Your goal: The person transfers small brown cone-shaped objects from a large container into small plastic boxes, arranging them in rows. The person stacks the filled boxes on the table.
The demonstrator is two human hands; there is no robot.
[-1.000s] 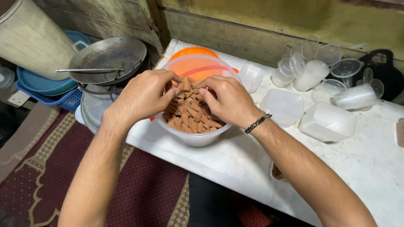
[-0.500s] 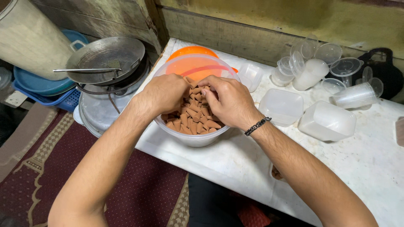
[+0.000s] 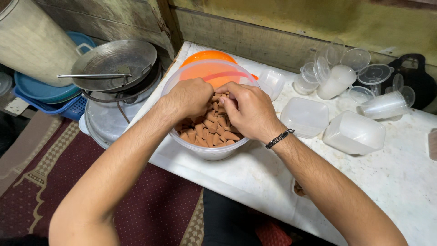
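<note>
Both hands reach into a clear plastic bowl (image 3: 205,152) of brown cones (image 3: 211,132) near the white worktop's (image 3: 400,182) front-left edge: left hand (image 3: 189,98) and right hand (image 3: 248,111) touching the cones, fingers curled among them.

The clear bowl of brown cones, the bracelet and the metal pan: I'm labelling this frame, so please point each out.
clear bowl (image 3: 207,152): head view, front wall.
bracelet (image 3: 279,138): head view, beads across wrist.
metal pan (image 3: 114,59): head view, inner surface.
</note>
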